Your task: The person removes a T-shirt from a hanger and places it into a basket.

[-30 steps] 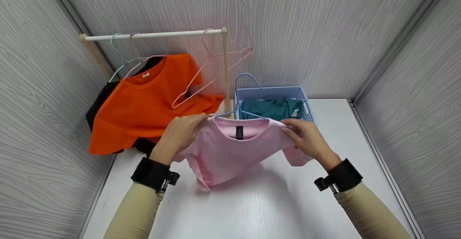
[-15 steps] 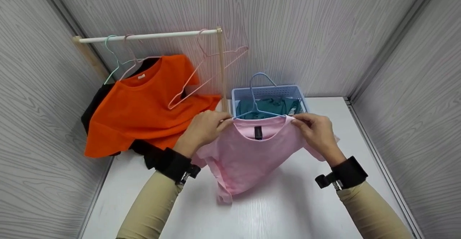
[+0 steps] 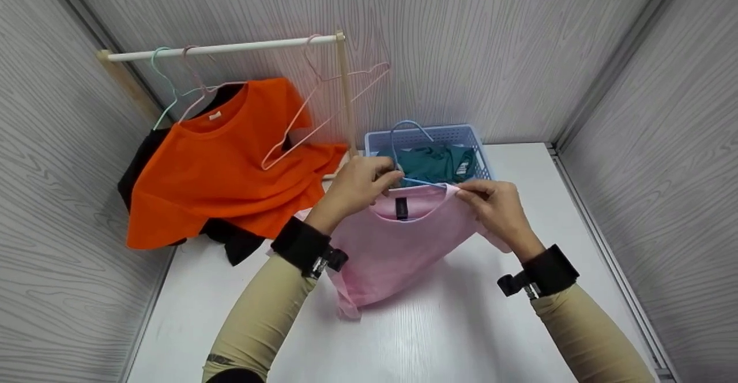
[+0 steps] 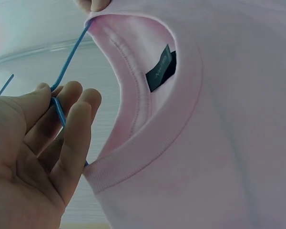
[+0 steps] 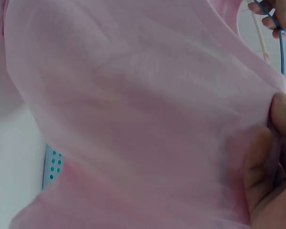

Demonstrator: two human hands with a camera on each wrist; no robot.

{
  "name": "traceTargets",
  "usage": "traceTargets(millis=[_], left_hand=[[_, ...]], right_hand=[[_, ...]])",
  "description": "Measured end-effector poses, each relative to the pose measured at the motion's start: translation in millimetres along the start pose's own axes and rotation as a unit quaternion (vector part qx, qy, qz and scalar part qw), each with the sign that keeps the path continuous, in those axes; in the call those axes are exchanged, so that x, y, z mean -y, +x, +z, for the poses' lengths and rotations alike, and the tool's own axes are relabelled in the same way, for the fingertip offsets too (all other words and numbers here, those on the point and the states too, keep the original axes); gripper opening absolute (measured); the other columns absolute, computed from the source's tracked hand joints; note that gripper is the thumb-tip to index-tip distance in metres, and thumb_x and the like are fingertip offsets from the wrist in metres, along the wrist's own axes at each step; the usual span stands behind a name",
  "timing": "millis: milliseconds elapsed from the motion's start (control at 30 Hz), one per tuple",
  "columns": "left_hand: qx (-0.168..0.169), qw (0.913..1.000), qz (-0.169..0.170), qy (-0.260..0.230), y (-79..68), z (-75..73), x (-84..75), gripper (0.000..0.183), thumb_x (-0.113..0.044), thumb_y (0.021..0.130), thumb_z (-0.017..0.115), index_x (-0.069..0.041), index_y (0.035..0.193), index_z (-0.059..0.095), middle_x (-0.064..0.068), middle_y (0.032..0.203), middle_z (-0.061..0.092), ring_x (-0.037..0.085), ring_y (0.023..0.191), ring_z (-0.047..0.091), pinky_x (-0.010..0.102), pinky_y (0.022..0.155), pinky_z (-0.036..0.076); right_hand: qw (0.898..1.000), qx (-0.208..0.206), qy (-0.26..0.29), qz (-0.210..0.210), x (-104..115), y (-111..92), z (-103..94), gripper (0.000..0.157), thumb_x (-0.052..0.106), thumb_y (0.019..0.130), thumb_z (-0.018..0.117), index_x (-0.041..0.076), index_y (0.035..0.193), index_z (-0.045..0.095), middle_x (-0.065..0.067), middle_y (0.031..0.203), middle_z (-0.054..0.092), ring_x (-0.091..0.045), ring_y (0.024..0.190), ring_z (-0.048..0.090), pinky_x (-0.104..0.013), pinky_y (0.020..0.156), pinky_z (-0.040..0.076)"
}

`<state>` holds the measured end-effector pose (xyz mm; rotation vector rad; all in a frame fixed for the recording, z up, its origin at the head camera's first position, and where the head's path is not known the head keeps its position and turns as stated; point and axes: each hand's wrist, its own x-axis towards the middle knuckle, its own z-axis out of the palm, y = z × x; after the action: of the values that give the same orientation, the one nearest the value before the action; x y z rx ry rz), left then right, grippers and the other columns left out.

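Note:
A pink T-shirt hangs on a blue hanger, whose hook rises above the neckline. My left hand pinches the hanger at the base of its hook, as the left wrist view also shows at the blue wire. With thumb and fingers my right hand pinches the shirt's shoulder beside the collar, where the hanger's arm goes in under the cloth. A dark label shows inside the collar. The rest of the hanger is hidden in the shirt.
Left stands a rack with a white rail; an orange T-shirt, a black garment behind it and a bare pink hanger hang there. Behind my hands, a blue basket holds dark green cloth.
My left hand has moved from the shirt's left shoulder to the base of the hanger's hook. The right hand still pinches the right shoulder. The shirt first shifted right, then slightly back left.

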<state>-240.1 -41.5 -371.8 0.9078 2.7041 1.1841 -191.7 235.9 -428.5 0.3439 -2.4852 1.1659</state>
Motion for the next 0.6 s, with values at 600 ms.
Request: traceTargets(millis=[600], left_hand=[[-0.064, 0.9949, -0.019, 0.076, -23.8, -15.5, 30.7, 0.020, -0.027, 0.098, 0.057, -0.008, 0.095, 0.062, 0.008, 0.076, 0.058, 0.022, 0.071, 0.056, 0.030, 0.066, 0.052]], right_hand=[[0.995, -0.027, -0.079, -0.049, -54.0, -1.8, -22.8, 0.008, 0.006, 0.084, 0.074, 0.005, 0.090, 0.078, -0.009, 0.082, 0.076, -0.007, 0.070, 0.066, -0.002, 0.060, 0.042]])
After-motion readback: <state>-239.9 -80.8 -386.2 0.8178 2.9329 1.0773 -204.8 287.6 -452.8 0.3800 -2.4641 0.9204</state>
